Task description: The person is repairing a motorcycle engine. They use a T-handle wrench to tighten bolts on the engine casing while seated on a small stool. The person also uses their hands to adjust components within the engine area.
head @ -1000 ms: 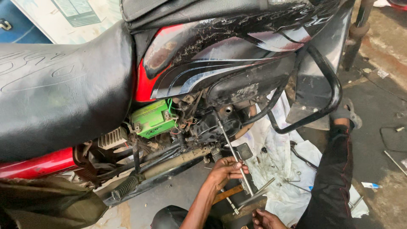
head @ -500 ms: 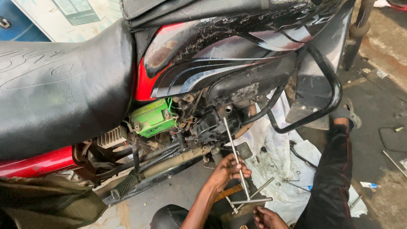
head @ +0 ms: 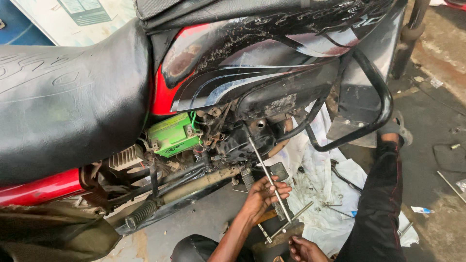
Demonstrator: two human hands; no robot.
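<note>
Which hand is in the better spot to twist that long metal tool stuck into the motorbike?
Probably the right hand: it sits at the crossbar of the T-handle wrench, where turning is easiest. The left hand wraps the shaft higher up, better placed for steadying it.

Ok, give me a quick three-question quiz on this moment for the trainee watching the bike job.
1. True or false: the left hand has its fingers closed around the shaft of the T-handle wrench.
2. What colour is the battery that shows below the seat? A) blue B) green C) yellow
3. Which hand is lowest in the picture, just below the wrench's cross handle?

Key: 1 true. 2 B. 3 the right hand.
</note>
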